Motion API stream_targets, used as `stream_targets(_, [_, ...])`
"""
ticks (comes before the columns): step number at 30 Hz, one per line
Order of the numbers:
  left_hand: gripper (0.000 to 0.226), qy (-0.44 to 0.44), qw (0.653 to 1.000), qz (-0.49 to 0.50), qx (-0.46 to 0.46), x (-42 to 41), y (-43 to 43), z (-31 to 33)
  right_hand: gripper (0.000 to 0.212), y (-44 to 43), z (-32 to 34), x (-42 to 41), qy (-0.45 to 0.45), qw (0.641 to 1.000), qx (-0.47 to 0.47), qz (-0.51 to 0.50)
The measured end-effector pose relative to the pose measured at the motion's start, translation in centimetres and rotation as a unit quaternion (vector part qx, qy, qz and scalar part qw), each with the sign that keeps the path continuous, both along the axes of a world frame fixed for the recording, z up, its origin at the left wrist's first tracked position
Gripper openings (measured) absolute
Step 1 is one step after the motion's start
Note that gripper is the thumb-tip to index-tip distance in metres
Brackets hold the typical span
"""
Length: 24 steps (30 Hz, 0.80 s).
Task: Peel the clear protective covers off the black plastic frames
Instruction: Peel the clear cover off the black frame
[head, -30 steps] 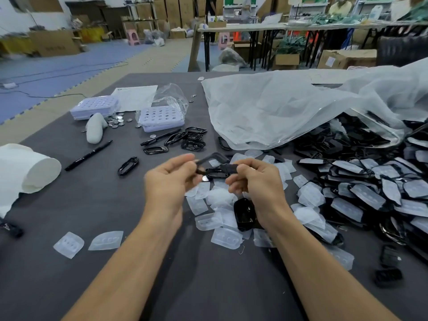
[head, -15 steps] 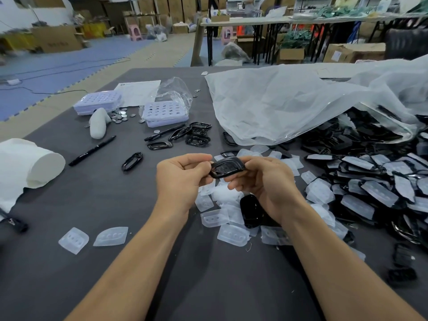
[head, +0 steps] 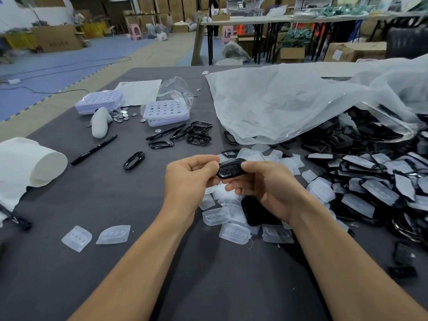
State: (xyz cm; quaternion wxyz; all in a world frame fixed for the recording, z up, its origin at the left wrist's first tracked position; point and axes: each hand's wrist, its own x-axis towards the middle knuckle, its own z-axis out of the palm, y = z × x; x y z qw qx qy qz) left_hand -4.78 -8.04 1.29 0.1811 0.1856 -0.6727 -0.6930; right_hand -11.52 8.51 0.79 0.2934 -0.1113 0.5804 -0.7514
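Left hand: your left hand [head: 188, 179] sits just left of the picture's centre, fingers curled. Its thumb and forefinger pinch the left end of the black frame [head: 230, 169].
Black frame: a glossy, rounded oblong, held off the table at mid-picture between both hands, with its right end tilted higher. Small recesses show on its face. You cannot tell whether a clear cover lies on it.
Right hand: your right hand [head: 268, 188] grips the frame's right end, thumb on top and fingers curled beneath.
Far left: a white roll [head: 34, 163] lies on its side on the grey table [head: 69, 286], with a black pen [head: 93, 150] near it on the right.
Lower left: two loose clear covers [head: 76, 238] lie side by side, well apart from the rest.
Upper left: two lavender trays [head: 99, 101] with holes, and coin cells [head: 121, 115] between them.
Above your hands: a cluster of bare frames [head: 201, 133].
Below your hands: a scatter of peeled covers [head: 234, 232] and a black piece [head: 254, 212], both partly hidden by your right hand and wrist.
Upper right: a large plastic bag [head: 301, 100] drapes over the far part of the heap.
Right: the heap of covered frames [head: 370, 181] runs to the picture's right edge.
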Motion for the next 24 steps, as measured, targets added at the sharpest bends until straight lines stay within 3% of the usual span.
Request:
stream_targets(8, [0.029, 0.05, 0.999, -0.019, 0.013, 0.27, 0.09, 0.39, 0.034, 0.42, 0.53, -0.05, -0.062, 0.998, -0.011, 0.015])
stream_targets(15, [0.033, 0.043, 0.999, -0.025, 0.011, 0.28, -0.05, 0.55, 0.023, -0.18, 0.64, 0.26, -0.131, 0.988, -0.059, -0.054])
stream_targets(24, [0.029, 0.032, 0.995, -0.038, 0.085, 0.2, -0.36, 0.48, 0.037, -0.32, 0.07, -0.26, -0.181, 0.976, -0.11, -0.055])
